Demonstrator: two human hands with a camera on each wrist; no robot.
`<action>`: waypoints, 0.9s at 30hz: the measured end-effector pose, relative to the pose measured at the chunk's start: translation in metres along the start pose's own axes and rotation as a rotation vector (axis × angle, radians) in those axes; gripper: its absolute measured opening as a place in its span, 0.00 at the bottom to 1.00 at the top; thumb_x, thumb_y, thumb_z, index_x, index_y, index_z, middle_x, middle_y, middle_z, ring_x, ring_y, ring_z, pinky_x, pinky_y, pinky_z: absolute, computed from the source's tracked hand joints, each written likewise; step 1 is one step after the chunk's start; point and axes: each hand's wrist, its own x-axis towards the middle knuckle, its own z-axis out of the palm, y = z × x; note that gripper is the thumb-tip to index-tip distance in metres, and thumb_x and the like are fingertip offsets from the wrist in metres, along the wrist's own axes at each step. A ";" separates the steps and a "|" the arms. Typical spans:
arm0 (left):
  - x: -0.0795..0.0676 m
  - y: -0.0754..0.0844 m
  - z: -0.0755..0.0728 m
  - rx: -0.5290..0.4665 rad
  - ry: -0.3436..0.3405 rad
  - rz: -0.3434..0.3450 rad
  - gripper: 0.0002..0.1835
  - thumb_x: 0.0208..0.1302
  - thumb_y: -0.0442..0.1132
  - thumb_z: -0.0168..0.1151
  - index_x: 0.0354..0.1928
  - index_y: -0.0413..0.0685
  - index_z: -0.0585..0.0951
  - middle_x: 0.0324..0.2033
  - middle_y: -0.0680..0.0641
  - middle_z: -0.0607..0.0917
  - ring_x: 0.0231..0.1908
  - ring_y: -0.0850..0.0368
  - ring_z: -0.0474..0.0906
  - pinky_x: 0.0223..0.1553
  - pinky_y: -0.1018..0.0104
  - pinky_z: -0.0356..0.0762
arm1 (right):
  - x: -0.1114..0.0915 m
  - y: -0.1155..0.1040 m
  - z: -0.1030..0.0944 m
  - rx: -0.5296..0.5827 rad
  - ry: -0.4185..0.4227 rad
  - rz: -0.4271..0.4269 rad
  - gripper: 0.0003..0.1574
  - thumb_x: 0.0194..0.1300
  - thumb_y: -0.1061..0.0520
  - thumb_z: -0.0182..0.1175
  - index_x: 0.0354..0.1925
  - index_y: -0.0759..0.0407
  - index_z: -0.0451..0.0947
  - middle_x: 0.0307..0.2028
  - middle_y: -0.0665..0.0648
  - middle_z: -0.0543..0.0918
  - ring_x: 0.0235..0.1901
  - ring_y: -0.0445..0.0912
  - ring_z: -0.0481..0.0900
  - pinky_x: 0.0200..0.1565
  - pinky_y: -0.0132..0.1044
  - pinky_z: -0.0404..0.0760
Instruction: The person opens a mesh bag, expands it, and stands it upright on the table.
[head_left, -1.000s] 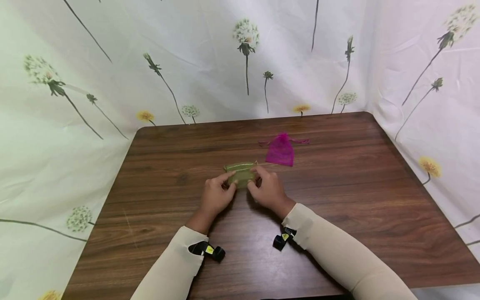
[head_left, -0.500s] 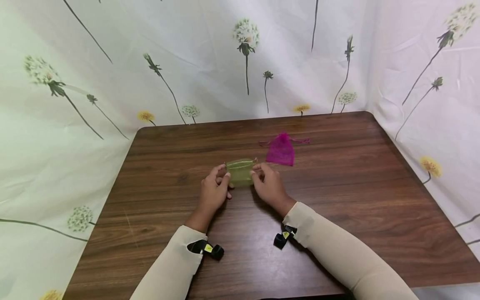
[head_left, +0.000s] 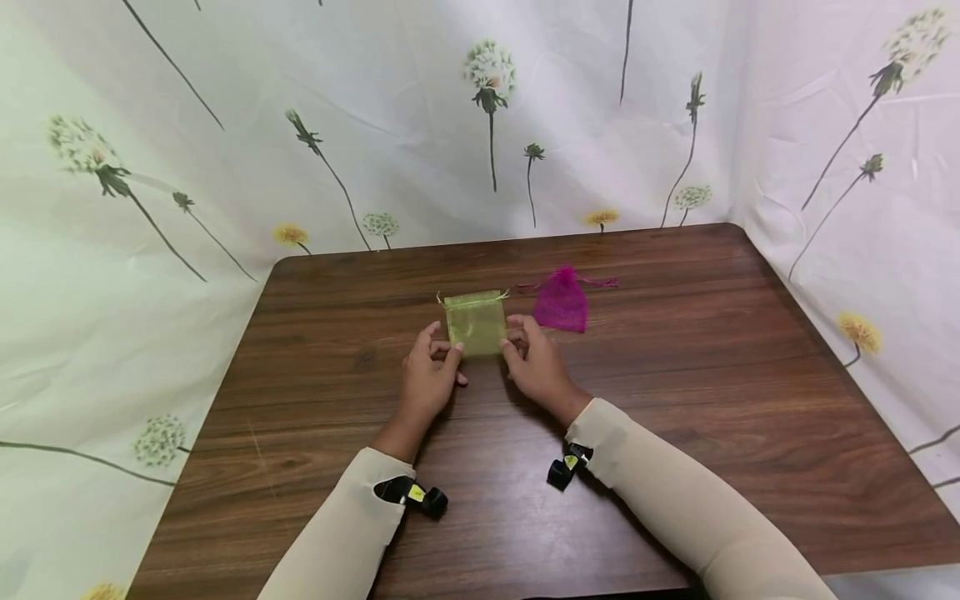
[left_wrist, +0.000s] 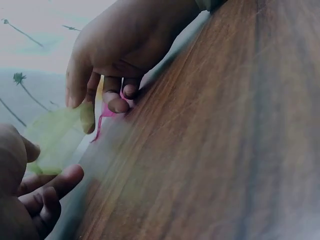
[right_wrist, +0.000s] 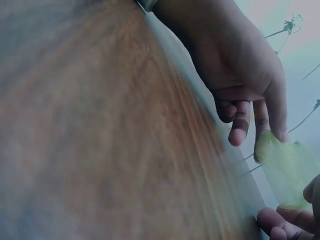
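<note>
A sheer olive-green drawstring bag (head_left: pixel 477 325) is spread flat between both hands, with its gathered, corded mouth facing away. My left hand (head_left: pixel 427 379) pinches the lower left corner, its index finger raised off the cloth. At the opposite lower corner my right hand (head_left: pixel 543 373) pinches the bag between thumb and fingers. The left wrist view shows the see-through green bag (left_wrist: pixel 55 137) stretched between the hands, above the table. In the right wrist view, the left hand (right_wrist: pixel 240 70) holds the far edge of the bag.
A magenta sheer drawstring bag (head_left: pixel 561 304) lies on the wooden table (head_left: pixel 322 333) just beyond the right hand, its cords stretched out sideways. A white flower-printed cloth (head_left: pixel 420 125) hangs behind the table and along its sides.
The green bag has tilted up and swung outward, showing more of its face. My left hand has shifted its fingers to the bag's left edge. The magenta bag stays put.
</note>
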 end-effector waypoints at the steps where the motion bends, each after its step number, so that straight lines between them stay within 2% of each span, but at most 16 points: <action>1: 0.001 0.000 0.000 0.002 0.005 0.011 0.34 0.79 0.41 0.66 0.80 0.39 0.67 0.54 0.36 0.91 0.23 0.52 0.91 0.48 0.57 0.90 | 0.001 0.000 0.000 0.009 -0.002 0.000 0.25 0.80 0.61 0.61 0.70 0.63 0.72 0.52 0.67 0.92 0.20 0.39 0.81 0.29 0.35 0.86; 4: 0.003 0.000 0.000 -0.001 0.012 0.044 0.31 0.78 0.38 0.68 0.77 0.39 0.72 0.58 0.35 0.89 0.23 0.49 0.91 0.32 0.68 0.86 | 0.004 0.002 0.001 0.037 -0.003 -0.009 0.27 0.79 0.63 0.61 0.72 0.64 0.71 0.54 0.70 0.91 0.19 0.41 0.82 0.28 0.36 0.86; 7: 0.005 -0.002 0.002 -0.008 0.014 0.091 0.26 0.76 0.34 0.69 0.72 0.39 0.76 0.57 0.33 0.88 0.23 0.46 0.91 0.25 0.72 0.83 | 0.007 0.004 0.002 0.070 -0.002 -0.017 0.27 0.78 0.66 0.61 0.72 0.65 0.72 0.55 0.72 0.89 0.23 0.46 0.84 0.25 0.37 0.86; 10: 0.008 -0.003 0.003 0.013 0.025 0.140 0.21 0.75 0.31 0.69 0.67 0.38 0.80 0.55 0.32 0.89 0.23 0.44 0.91 0.23 0.71 0.83 | 0.010 0.006 0.004 0.089 -0.005 -0.015 0.26 0.78 0.68 0.61 0.70 0.66 0.73 0.56 0.72 0.88 0.27 0.48 0.85 0.24 0.37 0.86; 14: 0.012 -0.004 0.004 0.060 0.043 0.174 0.19 0.75 0.31 0.69 0.64 0.38 0.82 0.56 0.33 0.90 0.23 0.43 0.91 0.23 0.71 0.83 | 0.012 0.005 0.005 0.093 -0.015 0.003 0.23 0.78 0.68 0.62 0.68 0.66 0.75 0.56 0.73 0.87 0.26 0.49 0.84 0.22 0.38 0.85; 22: 0.020 -0.004 0.007 0.085 0.026 0.155 0.20 0.77 0.30 0.66 0.67 0.41 0.80 0.59 0.33 0.89 0.22 0.47 0.90 0.23 0.69 0.84 | 0.016 0.003 0.005 0.066 0.002 0.028 0.20 0.77 0.67 0.64 0.64 0.67 0.78 0.55 0.74 0.89 0.17 0.40 0.78 0.20 0.36 0.83; 27: 0.023 -0.004 0.008 0.098 0.013 0.133 0.23 0.78 0.31 0.65 0.71 0.41 0.79 0.60 0.32 0.88 0.21 0.50 0.89 0.23 0.68 0.84 | 0.018 0.003 0.006 0.032 0.012 0.043 0.17 0.76 0.66 0.65 0.61 0.66 0.80 0.53 0.73 0.91 0.13 0.38 0.76 0.19 0.35 0.81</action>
